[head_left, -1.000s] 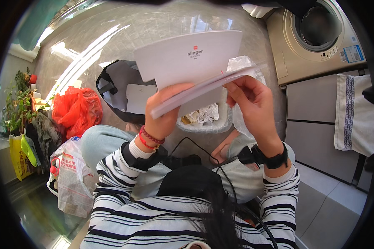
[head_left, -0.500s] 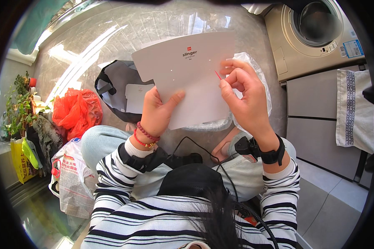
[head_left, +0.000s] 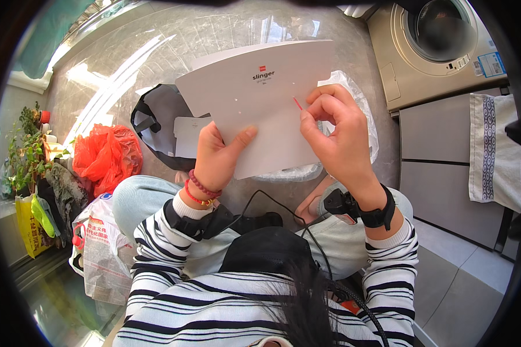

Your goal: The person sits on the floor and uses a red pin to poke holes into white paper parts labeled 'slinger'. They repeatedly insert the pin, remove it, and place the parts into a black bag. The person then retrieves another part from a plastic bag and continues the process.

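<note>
My left hand [head_left: 217, 153] grips a white printed card [head_left: 272, 127] by its lower left edge, thumb across the front. The card has a curved top, a small red-and-black logo and a few tiny holes, and another white layer shows behind its top edge. Above the card's right side, my right hand [head_left: 341, 136] pinches a thin red strip [head_left: 297, 103] between thumb and fingertips. The strip's free end points up and left, close to a small hole on the right; I cannot tell whether it touches the card.
A dark open bag [head_left: 150, 128] with similar white cards [head_left: 185, 137] stands beyond my left hand. Clear plastic [head_left: 362, 107] lies behind my right hand. Red [head_left: 107, 153] and white plastic bags [head_left: 104, 254] sit left, near plants. A washing machine [head_left: 396, 81] stands far right.
The card has shifted slightly up and left, tilting a little. My right hand has moved slightly left with the red strip, staying near the hole on the right.
</note>
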The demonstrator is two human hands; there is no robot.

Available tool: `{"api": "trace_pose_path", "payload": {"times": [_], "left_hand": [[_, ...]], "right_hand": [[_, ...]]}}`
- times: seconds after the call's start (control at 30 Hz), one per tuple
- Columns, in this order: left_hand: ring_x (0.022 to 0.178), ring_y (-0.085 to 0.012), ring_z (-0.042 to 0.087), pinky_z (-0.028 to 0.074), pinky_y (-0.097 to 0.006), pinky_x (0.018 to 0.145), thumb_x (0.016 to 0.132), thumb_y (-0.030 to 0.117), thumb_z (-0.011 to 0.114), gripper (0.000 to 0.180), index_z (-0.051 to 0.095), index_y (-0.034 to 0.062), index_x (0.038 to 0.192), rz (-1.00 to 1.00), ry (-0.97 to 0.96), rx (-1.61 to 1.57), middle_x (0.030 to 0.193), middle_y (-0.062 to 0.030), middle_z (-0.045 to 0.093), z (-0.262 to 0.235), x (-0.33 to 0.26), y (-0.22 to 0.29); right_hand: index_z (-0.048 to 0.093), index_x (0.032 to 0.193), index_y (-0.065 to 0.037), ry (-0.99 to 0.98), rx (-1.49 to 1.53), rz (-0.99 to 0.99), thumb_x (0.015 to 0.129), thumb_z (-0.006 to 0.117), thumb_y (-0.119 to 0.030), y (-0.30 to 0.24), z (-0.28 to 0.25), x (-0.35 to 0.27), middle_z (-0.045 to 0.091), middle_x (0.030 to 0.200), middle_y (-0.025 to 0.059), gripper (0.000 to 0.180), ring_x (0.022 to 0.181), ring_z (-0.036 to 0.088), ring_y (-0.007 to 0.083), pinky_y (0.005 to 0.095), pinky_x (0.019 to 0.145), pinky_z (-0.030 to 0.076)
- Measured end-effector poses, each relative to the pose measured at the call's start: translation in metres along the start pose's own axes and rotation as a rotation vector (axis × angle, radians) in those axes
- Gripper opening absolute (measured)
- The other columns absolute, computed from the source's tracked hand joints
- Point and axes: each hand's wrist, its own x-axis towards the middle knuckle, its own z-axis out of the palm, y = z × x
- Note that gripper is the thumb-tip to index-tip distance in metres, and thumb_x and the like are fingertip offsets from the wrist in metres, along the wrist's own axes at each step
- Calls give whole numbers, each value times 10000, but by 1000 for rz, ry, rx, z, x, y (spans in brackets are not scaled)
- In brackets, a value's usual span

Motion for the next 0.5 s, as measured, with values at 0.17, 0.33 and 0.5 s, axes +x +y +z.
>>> {"api": "trace_pose_path", "payload": {"times": [0.17, 0.33, 0.5], "left_hand": [[850, -103, 609, 506, -258, 738, 893, 45, 609, 207, 596, -38, 1082, 42, -3, 65, 974, -66, 663, -1, -1, -1], [819, -92, 604, 498, -251, 714, 895, 54, 611, 178, 619, -41, 1045, 119, 1, 214, 927, -61, 674, -1, -4, 0], [802, -111, 616, 499, -253, 704, 883, 48, 625, 161, 630, -48, 1012, 156, 8, 364, 913, -73, 674, -2, -6, 0]], "right_hand": [[559, 726, 63, 0, 15, 26, 770, 615, 22, -1, 1, 0, 567, 943, 84, 81, 706, 613, 128, 249, 697, 511], [561, 728, 63, 11, 44, 30, 773, 613, 24, 1, 1, 0, 556, 938, 78, 79, 714, 616, 129, 248, 705, 510], [559, 726, 60, 56, 92, 26, 776, 610, 27, 3, 5, 0, 553, 937, 75, 78, 718, 614, 128, 249, 717, 511]]}}
